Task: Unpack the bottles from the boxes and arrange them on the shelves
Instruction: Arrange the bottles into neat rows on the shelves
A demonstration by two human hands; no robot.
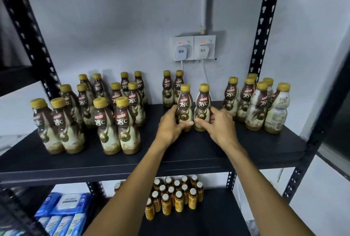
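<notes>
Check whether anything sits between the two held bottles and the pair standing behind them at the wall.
Nothing visible. The left hand grips the left bottle, the right hand the right bottle, both upright. Only bare shelf shows before the back pair, though the held bottles hide part of that gap.

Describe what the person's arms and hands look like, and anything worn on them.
The left forearm and right forearm are bare; no sleeve edge is in view. The left hand and right hand wear no gloves, and no watch, ring or bracelet shows.
</notes>
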